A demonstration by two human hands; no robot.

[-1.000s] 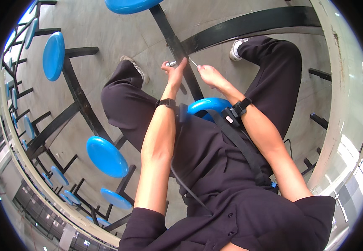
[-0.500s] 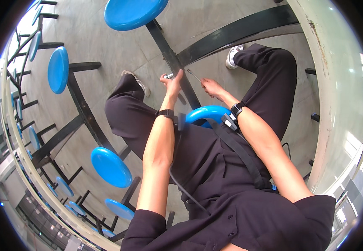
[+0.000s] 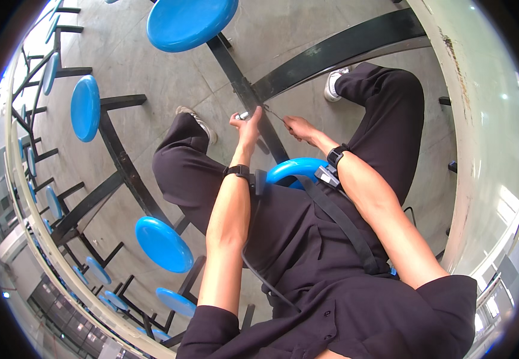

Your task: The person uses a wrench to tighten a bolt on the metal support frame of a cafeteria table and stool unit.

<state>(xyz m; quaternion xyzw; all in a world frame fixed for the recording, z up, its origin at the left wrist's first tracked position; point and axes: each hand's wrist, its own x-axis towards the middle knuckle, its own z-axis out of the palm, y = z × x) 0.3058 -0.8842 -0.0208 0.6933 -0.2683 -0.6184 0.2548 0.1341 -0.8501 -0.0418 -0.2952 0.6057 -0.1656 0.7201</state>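
Note:
My left hand [image 3: 248, 129] is closed beside a black metal beam [image 3: 276, 143] of the seat frame. A small silvery-white piece [image 3: 242, 116] shows between its fingers, and I cannot make out what kind it is. The extended fingertip touches the beam or lies just in front of it. Across the beam, my right hand [image 3: 300, 128] is closed round a slim metal wrench [image 3: 276, 113]. The wrench's far end reaches the beam beside my left fingertip; whether it sits on a fastener is too small to tell.
I sit on a blue round stool [image 3: 298, 169] fixed to the beam. Another blue stool seat [image 3: 192, 23] stands at its far end. A curved black crossbar [image 3: 343, 51] runs right toward a pale tabletop edge [image 3: 451, 107]. More blue stools [image 3: 163, 244] line the left.
The wrench and my right hand have shifted slightly left, bringing the wrench's end to the beam near my left fingertip. My left hand is slightly lower in view.

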